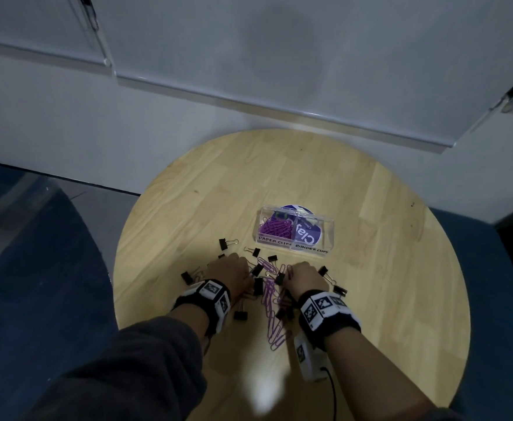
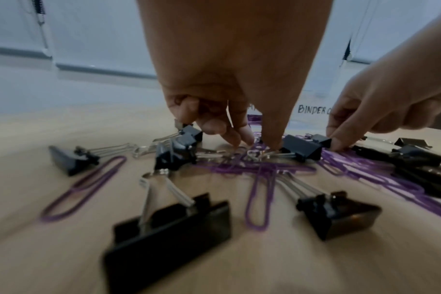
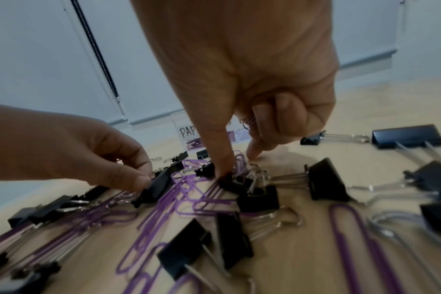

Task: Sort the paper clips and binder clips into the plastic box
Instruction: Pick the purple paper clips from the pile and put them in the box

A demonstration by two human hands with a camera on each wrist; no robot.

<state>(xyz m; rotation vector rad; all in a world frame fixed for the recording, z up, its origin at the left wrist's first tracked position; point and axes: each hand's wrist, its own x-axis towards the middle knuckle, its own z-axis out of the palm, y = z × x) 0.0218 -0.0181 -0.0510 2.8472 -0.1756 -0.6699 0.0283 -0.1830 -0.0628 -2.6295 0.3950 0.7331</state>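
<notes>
A clear plastic box (image 1: 295,248) has two compartments. The one labelled PAPER CLIPS holds purple paper clips (image 1: 275,228); the one labelled BINDER CLIPS shows only a purple sticker beneath. In front of it lies a mixed pile of purple paper clips (image 1: 272,317) and black binder clips (image 1: 257,285). My left hand (image 1: 234,268) reaches down into the pile, its thumb and fingers (image 2: 246,137) pinching at the wire handle of a black binder clip (image 2: 301,149). My right hand (image 3: 237,165) pinches purple paper clips (image 3: 239,161) between thumb and forefinger, with more tucked under its curled fingers.
Everything sits on a round wooden table (image 1: 370,284) against a white wall. Loose binder clips (image 1: 226,243) lie around both hands, some near the right wrist (image 1: 339,289). Blue seating flanks the table on both sides.
</notes>
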